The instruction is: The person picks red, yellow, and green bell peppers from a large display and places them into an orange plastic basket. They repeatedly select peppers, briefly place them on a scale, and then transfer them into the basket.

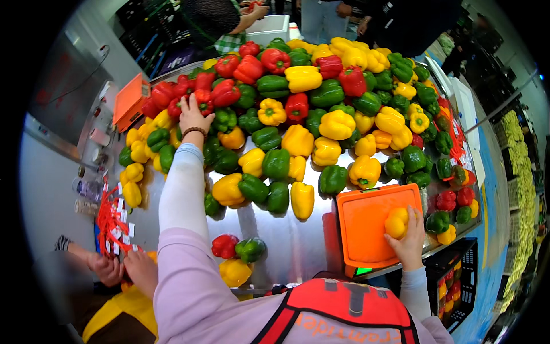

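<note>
My left hand (195,116) reaches to the far left part of the pepper heap, fingers spread over red bell peppers (205,101); a firm hold on one is not visible. In my right hand (407,238) is a yellow bell pepper (395,223), held at the right side of an orange-topped weighing scale (365,232). Whether the pepper rests on the scale's plate, I cannot tell. Close to my body, a red pepper (224,246), a green pepper (250,250) and a yellow pepper (235,273) sit together on the steel table (292,245).
Red, green and yellow peppers cover the table's far side. A second orange scale (129,103) stands far left. Red net bags with white tags (114,223) hang near a co-worker's hands (107,268). Below right is a black crate (466,279) of peppers. More people stand across the table.
</note>
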A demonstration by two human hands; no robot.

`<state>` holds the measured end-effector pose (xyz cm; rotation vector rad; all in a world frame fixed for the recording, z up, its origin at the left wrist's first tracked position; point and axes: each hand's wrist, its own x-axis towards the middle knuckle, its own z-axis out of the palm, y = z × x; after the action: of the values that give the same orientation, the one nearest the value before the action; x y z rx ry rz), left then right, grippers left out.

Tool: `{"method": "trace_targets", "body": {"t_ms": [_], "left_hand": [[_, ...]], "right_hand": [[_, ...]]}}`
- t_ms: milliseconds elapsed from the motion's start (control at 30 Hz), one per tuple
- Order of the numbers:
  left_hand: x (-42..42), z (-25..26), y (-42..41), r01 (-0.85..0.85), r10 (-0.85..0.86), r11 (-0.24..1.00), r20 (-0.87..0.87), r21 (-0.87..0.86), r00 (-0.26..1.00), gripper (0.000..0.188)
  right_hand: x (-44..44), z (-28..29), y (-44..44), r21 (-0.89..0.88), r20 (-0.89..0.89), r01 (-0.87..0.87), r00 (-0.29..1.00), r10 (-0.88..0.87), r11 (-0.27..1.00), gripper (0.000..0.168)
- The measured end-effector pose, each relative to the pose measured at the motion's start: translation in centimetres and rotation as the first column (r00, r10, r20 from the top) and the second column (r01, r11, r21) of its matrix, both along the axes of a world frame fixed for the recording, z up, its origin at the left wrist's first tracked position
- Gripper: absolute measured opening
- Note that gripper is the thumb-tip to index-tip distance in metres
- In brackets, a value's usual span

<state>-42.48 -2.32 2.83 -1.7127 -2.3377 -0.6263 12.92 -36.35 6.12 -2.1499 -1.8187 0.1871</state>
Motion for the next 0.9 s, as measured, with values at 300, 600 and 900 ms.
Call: {"method": "trace_targets", "body": {"t_ms": [300, 600, 900], "left_hand": [[0.8, -0.5, 3.9, -0.122, 0.13, 0.985, 0.069, -0.12, 0.989, 0.082], [-3.7, -4.3, -2.7, -0.086, -0.412, 0.851, 0.76, 0.518, 0.503, 0.065], [18.7, 3.1, -24.0, 0.151, -0.019, 0.911, 0.406, 0.383, -0.914, 0.068]], "right_hand": [[-0.4, 0.4, 0.3, -0.021, -0.004, 0.028, 1.0, -0.028, 0.999, 0.097], [0.0, 0.1, 0.4, 0.021, -0.02, -0.032, 0.999, 0.032, 0.999, 0.097], [1.8, 1.8, -0.2, 0.177, 0.045, -0.251, 0.968, 0.247, 0.952, 0.099]]}}
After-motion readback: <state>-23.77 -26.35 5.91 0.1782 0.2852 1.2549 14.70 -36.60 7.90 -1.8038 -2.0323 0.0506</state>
